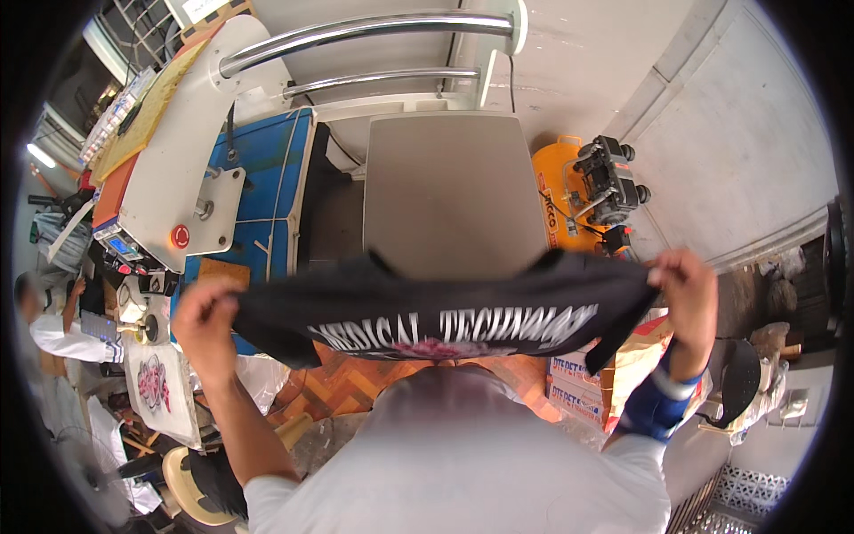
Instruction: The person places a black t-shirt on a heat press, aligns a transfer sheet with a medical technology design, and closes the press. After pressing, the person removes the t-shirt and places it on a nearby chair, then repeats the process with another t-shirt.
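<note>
Both hands, left and right, pinch the black shirt taut by its edges: light, floppy cloth

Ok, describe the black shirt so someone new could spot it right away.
Find the grey press plate in the middle. Just in front of it, the black shirt hangs stretched between the left hand and right hand. It is the only dark cloth held up, with white lettering and a pink print.
</note>
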`<action>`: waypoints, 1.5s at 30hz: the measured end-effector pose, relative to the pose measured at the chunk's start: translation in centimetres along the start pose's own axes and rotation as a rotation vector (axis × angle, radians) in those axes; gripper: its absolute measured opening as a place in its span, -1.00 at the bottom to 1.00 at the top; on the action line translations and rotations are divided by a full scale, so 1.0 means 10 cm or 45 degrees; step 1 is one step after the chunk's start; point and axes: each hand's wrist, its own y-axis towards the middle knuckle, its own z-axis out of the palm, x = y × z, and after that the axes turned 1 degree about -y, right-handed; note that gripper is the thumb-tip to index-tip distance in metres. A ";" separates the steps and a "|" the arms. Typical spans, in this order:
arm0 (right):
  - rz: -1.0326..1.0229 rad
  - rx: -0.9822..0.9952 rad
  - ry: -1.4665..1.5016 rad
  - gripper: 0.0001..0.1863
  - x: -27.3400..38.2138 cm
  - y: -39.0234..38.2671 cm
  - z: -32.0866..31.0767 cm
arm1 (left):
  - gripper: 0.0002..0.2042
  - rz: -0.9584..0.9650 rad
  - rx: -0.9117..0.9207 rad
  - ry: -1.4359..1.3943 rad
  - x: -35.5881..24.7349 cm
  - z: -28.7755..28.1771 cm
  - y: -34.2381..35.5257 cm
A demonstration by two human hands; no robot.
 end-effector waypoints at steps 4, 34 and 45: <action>-0.285 -0.130 -0.468 -0.78 0.44 1.27 0.13 | -0.84 0.192 -0.168 0.413 -0.01 0.71 1.19; -0.429 0.153 -0.779 -0.40 -0.44 2.57 3.68 | -0.55 0.634 0.680 0.829 1.74 4.02 1.47; 0.898 -0.219 0.030 -0.51 -1.39 3.65 2.76 | -0.63 -1.101 0.201 -0.024 2.77 3.40 2.56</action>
